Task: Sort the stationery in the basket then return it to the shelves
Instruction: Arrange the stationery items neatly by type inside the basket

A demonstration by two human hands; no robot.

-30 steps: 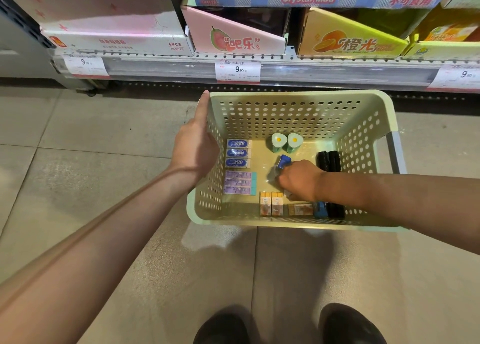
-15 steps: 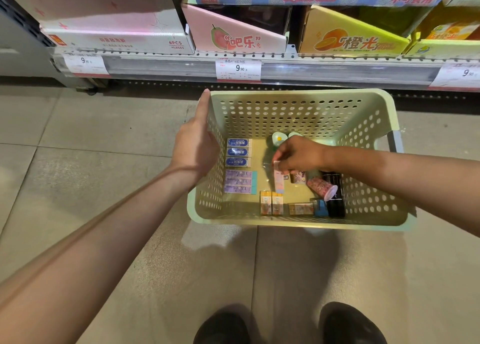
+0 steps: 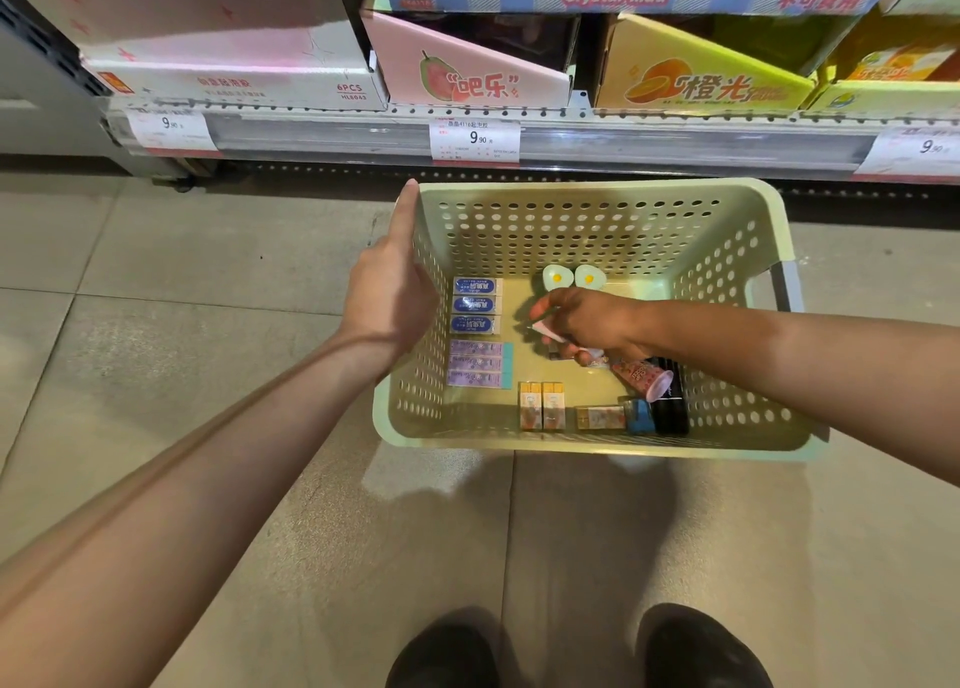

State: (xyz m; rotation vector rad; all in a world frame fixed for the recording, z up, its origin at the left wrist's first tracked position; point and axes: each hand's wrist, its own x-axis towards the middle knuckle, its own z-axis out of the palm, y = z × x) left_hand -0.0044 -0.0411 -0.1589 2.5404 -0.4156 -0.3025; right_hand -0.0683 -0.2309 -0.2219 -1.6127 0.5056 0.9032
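Note:
A pale green perforated basket (image 3: 597,188) stands on the floor before the shelf. My left hand (image 3: 387,292) grips its left wall, index finger stretched along the rim. My right hand (image 3: 587,324) is inside the basket and pinches a small pink eraser (image 3: 544,330) above the bottom. Sorted along the left lie three blue erasers (image 3: 475,305) and three purple erasers (image 3: 478,362). Two orange packs (image 3: 542,404) stand near the front wall. Two egg-shaped erasers (image 3: 571,276) sit at the back.
A pink cone-shaped item (image 3: 641,375), a black block (image 3: 670,401), a small blue item (image 3: 640,416) and a flat orange pack (image 3: 600,418) lie at the basket's front right. The shelf edge (image 3: 571,136) carries price tags and display boxes. My shoes (image 3: 571,651) stand just behind.
My right hand rose from the basket's bottom with a small pink eraser and shifted toward the back. The left hand kept its hold on the basket wall.

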